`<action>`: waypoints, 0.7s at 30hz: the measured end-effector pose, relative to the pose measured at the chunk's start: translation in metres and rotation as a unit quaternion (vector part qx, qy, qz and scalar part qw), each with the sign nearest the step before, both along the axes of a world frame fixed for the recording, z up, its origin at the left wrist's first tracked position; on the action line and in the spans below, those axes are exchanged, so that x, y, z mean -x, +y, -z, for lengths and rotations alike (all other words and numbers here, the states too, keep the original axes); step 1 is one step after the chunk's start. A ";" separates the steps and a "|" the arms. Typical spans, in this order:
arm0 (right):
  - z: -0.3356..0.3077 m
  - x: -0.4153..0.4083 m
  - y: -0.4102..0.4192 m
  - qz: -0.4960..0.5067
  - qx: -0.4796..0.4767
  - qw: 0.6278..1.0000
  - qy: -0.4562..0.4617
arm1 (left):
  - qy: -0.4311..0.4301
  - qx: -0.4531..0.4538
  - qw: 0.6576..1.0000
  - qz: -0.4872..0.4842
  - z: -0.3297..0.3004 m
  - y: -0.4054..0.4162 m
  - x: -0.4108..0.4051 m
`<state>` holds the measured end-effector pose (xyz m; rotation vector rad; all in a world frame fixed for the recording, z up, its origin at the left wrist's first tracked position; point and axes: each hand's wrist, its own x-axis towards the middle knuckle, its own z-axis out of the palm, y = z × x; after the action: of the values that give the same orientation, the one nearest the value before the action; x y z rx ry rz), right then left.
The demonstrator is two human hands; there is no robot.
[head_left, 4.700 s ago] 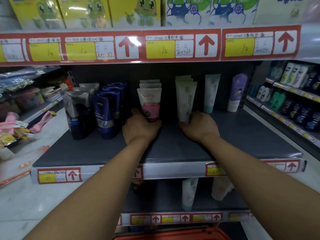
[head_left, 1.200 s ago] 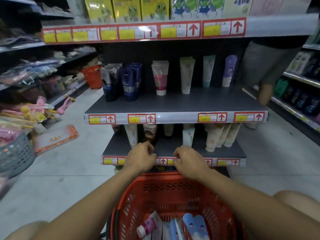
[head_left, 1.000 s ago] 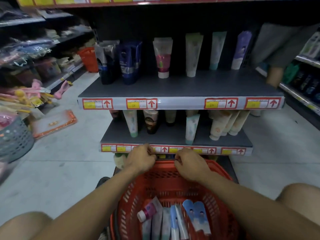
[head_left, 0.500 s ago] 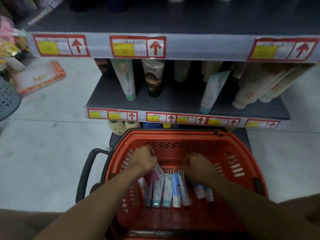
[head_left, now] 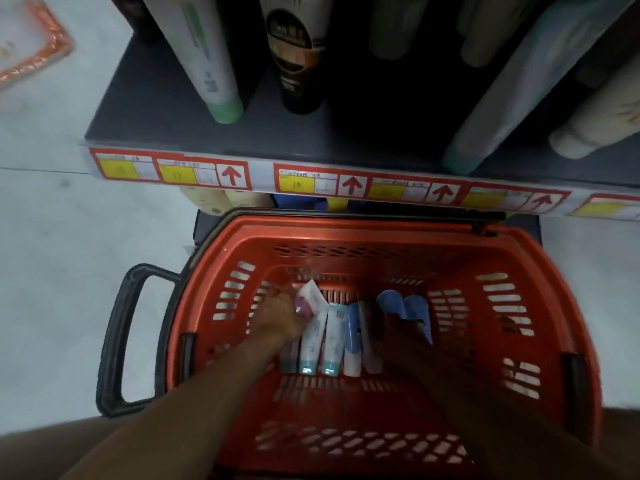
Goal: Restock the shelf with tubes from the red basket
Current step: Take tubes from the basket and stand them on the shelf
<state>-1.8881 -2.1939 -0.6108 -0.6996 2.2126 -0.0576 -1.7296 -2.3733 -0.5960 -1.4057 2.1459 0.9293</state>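
Head view: left hand (head_left: 282,315) pinches the pink-and-white tube (head_left: 309,301) in the red basket (head_left: 346,233) — light, soft, likely slick, best held mid-body — right hand (head_left: 398,332) grip indiscernible.

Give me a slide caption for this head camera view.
Both hands reach into the red basket; left hand grips a pink-and-white tube.

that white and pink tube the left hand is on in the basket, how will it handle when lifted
The white and pink plastic tube looks small against the left hand, so probably light. Its flattened body likely gives a little when squeezed and won't roll. The glossy surface may be slippery. It rests tilted across neighbouring white tubes with teal caps in the red plastic basket, so lifting may nudge them.
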 end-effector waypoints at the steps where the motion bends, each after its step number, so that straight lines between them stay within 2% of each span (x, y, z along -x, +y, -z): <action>1: 0.000 -0.001 0.000 -0.019 -0.022 0.998 -0.051 | -0.004 0.010 1.000 0.018 0.005 0.001 -0.001; 3: 0.004 -0.006 -0.007 -0.029 -0.072 0.995 -0.061 | -0.029 0.026 0.997 0.059 0.014 0.004 -0.003; 7: 0.008 -0.015 -0.012 -0.010 -0.046 0.996 -0.078 | -0.105 0.070 0.982 0.139 0.024 0.010 -0.003; 12: 0.025 -0.027 -0.005 0.046 -0.028 0.995 -0.087 | -0.136 0.097 0.966 0.196 0.034 0.012 -0.001; 15: 0.040 -0.027 0.002 0.031 -0.071 0.993 -0.089 | -0.127 0.094 0.970 0.184 0.039 0.011 -0.002; 21: 0.046 -0.025 0.001 0.032 -0.076 0.995 -0.063 | -0.138 0.062 0.979 0.136 0.035 0.015 0.000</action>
<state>-1.8627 -2.1930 -0.6566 -0.5268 2.0937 0.0347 -1.7296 -2.3588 -0.6309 -1.1749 2.1401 0.4767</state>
